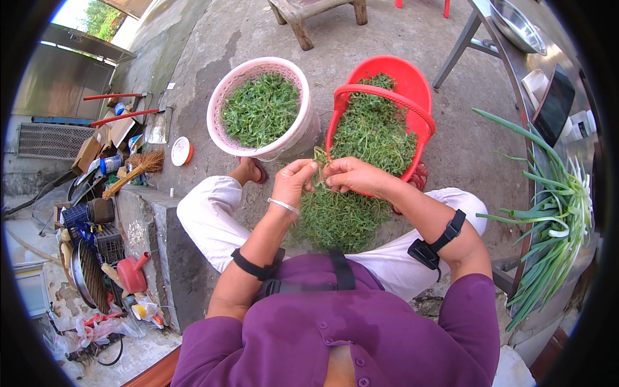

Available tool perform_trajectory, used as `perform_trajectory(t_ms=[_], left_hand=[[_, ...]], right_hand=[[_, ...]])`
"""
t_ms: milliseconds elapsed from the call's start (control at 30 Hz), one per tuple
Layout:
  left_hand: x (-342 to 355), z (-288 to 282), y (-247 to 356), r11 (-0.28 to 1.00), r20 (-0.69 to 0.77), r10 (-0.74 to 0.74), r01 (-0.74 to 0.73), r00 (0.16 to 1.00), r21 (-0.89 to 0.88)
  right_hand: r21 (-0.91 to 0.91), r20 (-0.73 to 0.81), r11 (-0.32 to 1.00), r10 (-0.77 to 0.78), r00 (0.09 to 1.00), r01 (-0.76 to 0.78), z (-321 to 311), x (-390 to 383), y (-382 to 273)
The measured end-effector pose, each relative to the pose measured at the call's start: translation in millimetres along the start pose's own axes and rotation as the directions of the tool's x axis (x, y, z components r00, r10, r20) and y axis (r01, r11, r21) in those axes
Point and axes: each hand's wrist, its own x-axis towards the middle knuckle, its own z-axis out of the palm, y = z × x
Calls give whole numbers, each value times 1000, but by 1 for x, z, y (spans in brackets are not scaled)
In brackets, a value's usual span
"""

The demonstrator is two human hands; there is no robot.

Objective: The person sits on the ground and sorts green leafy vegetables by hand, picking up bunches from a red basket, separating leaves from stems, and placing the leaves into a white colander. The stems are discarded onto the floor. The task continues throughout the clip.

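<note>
My left hand (293,185), with a pale bangle at the wrist, pinches a sprig of leafy greens (320,155) between thumb and fingers. Meeting it from the other side, my right hand (356,177) also has its fingers closed on the sprig. Ahead of my left hand stands a pale pink plastic basket (215,122) holding loose greens. Beside it a red basket with a handle (412,76), full of tangled greens, sits partly under my right hand. Between my legs a pile of greens (342,222) lies on the ground below both hands.
Spring onions (554,206) lie on a metal table at the right, with a steel basin (518,26) and a dark tablet-like device (554,106). A wooden stool (319,14) stands ahead. At the left are a straw broom (138,169), a red watering can (132,274) and clutter.
</note>
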Motion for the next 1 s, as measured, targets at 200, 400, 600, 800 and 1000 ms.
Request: perform_trajectory(t_ms=[200,400,600,800,1000], left_hand=[[1,-2,-1,1000,-2,5,-5,1000,0],[-2,-1,2,1000,107,-3,4,994,-4],[-3,-3,2,998,214,-47,35,976,61],[6,-9,-4,995,-1,-76,76,997,-72],[36,-40,14,968,-257,-109,45,960,-246]], right_hand=[[138,-101,987,-73,992,87,1,3,4],[-23,-69,998,61,996,-63,-2,8,7],[448,-156,883,-79,985,142,0,3,1],[53,-158,857,-500,852,513,22,-5,-10],[-426,262,785,-369,892,449,26,-13,3]])
